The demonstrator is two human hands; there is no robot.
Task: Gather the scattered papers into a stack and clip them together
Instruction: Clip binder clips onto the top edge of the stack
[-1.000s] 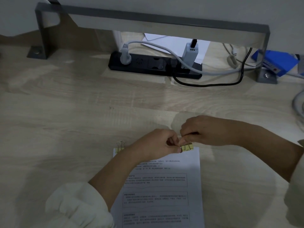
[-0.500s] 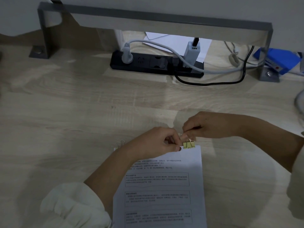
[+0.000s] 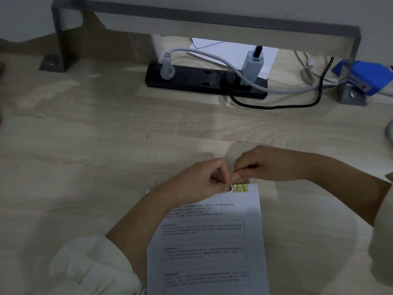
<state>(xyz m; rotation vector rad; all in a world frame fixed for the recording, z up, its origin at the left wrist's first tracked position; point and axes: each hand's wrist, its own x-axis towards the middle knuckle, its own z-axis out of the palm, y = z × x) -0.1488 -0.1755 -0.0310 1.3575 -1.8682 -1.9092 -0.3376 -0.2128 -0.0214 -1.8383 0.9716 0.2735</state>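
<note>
Your papers (image 3: pixel 209 241) lie stacked on the surface (image 3: pixel 95 145) in front of you, top edge away from you. A yellow clip (image 3: pixel 240 187) sits on that edge near the right corner. Your right hand (image 3: pixel 265 165) pinches the clip's wire handle from above. Your left hand (image 3: pixel 197 182) presses thumb and fingers together just beside the clip, touching the paper's edge. A second clip (image 3: pixel 154 185) shows at the left corner, mostly hidden by your left wrist.
</note>
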